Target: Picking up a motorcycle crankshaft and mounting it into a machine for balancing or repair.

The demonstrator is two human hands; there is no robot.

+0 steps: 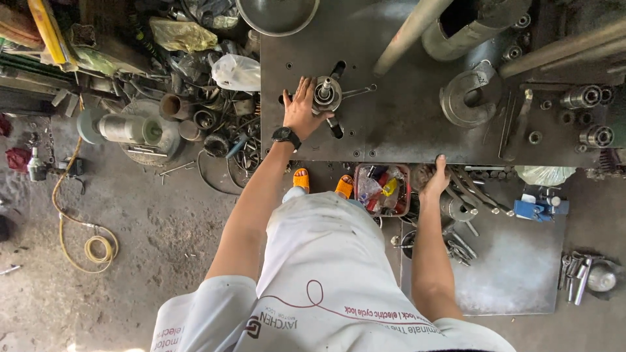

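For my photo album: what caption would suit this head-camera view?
Left hand on a round metal part, right hand gripping the steel workbench edge.

White shirt (326, 274) — black wristwatch (285, 135), orange sandals (301, 179).

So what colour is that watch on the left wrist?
Black: the wristwatch sits just below the left hand, clearest in the head view.

The left hand (301, 111) lies flat on the steel workbench (391, 124), fingers touching a round metal hub (326, 94) at its two o'clock; the right hand (435, 179) grips the bench's near edge, perhaps just leaning; a red basket (382, 190) sits at its nine o'clock.
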